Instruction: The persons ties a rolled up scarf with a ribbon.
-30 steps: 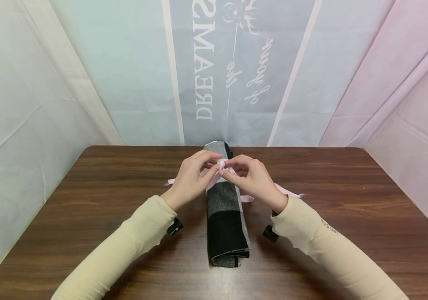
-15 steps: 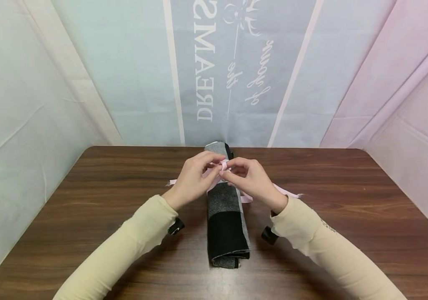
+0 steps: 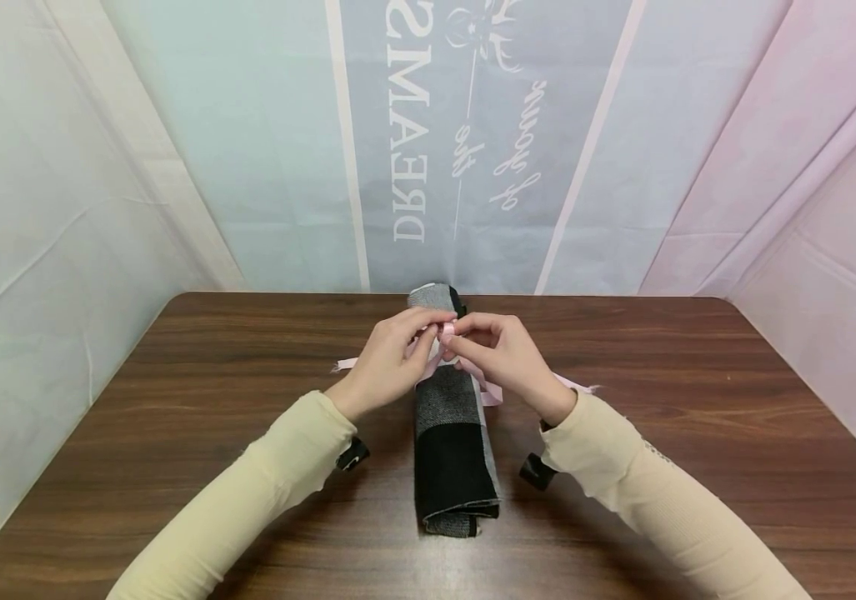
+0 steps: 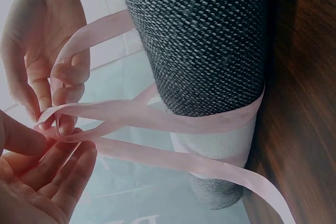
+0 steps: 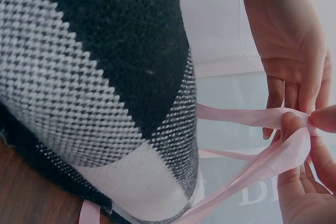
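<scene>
A rolled checked cloth (image 3: 452,467) in black, grey and white lies lengthwise on the table, maybe a scarf. Pink ribbon (image 4: 215,123) wraps around it near its far end, as the left wrist view shows. My left hand (image 3: 386,362) pinches the ribbon between thumb and fingertips above the roll. Opposite it, my right hand (image 3: 506,358) pinches a ribbon loop with thumb and index finger. The two hands' fingertips meet there, partly hiding the crossing strands. In the right wrist view, ribbon strands (image 5: 236,116) run taut from the roll to the fingers.
The dark wooden table (image 3: 210,392) ends in front of a printed fabric backdrop (image 3: 285,150). A frayed ribbon end (image 3: 343,364) lies left of the roll, and another tail (image 3: 578,383) sticks out beyond the right wrist. Black wrist straps (image 3: 352,454) show under both cuffs.
The fingertips have shifted slightly around the ribbon, with the right thumb now over the loop. More ribbon shows stretched below the hands, and the right tail has drawn in a little. The roll stays put.
</scene>
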Demonstrator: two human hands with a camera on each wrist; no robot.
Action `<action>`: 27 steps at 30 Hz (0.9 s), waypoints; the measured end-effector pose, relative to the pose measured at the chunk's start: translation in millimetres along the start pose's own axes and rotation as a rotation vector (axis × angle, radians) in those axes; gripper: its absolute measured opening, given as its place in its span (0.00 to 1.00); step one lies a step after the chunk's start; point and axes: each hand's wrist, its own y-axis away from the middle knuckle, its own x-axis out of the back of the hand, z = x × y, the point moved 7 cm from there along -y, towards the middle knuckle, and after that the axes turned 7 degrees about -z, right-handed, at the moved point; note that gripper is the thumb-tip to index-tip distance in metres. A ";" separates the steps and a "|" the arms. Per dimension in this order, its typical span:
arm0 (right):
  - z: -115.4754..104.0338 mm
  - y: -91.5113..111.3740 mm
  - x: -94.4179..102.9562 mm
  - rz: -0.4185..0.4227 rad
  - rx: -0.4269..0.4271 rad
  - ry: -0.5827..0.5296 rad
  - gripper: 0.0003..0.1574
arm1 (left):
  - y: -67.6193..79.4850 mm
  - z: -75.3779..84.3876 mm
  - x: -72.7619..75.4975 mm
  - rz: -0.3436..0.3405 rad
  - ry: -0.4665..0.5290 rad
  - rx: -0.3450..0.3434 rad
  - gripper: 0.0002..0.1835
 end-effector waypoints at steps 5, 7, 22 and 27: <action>0.3 -0.8 0.5 -0.012 0.010 -0.017 0.10 | -0.2 -1.3 -3.6 -0.040 0.031 0.015 0.20; 0.9 -0.6 0.3 -0.016 0.005 -0.024 0.09 | 0.7 -2.2 -5.6 -0.058 0.044 0.019 0.22; 2.1 0.4 -0.2 0.011 0.018 -0.066 0.08 | 7.6 -10.4 -5.6 -0.059 0.026 0.055 0.21; 5.1 1.4 1.5 0.013 0.027 -0.081 0.08 | 8.0 -10.9 -2.4 -0.029 0.037 0.051 0.20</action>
